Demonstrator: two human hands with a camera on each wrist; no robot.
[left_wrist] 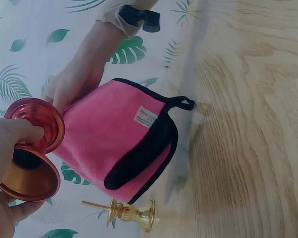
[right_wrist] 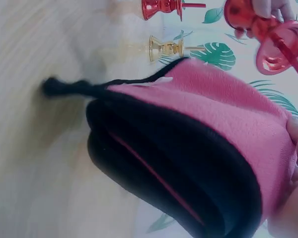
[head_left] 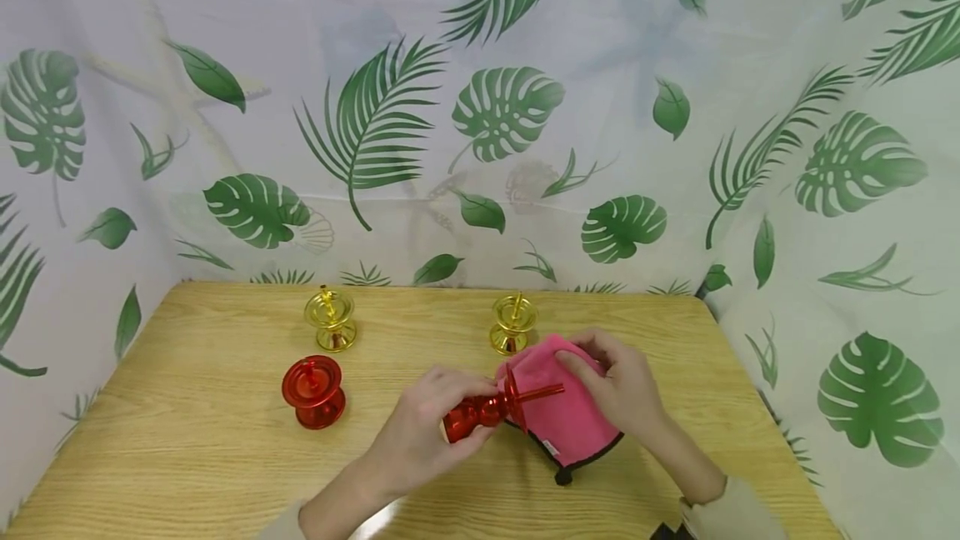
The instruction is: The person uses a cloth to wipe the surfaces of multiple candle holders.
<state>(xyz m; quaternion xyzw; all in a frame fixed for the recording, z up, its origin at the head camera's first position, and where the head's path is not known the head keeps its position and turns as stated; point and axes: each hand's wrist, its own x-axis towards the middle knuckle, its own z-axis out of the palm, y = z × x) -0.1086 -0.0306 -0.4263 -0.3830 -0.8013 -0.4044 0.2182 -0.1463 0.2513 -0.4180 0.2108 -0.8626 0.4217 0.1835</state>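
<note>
My left hand (head_left: pixel 435 427) grips a shiny red candle holder (head_left: pixel 491 411) by its base and stem. The holder is tipped on its side, its long spike pointing right across the cloth in the head view. A pink cloth with black edging (head_left: pixel 577 419) hangs folded from my right hand (head_left: pixel 626 382), which pinches it near the top. In the right wrist view the cloth's dark underside and black hanging loop (right_wrist: pixel 64 89) show. The holder's dish is close to the cloth; I cannot tell whether they touch. From the left wrist, the holder's hollow base (left_wrist: pixel 32 173) faces the camera.
A second red candle holder (head_left: pixel 315 390) stands upright on the wooden table (head_left: pixel 187 457) at left. Behind it is a gold candle holder (head_left: pixel 332 319), and another gold holder (head_left: pixel 512 323) stands just beyond the cloth. A leaf-patterned curtain (head_left: pixel 420 148) encloses the table's back and sides.
</note>
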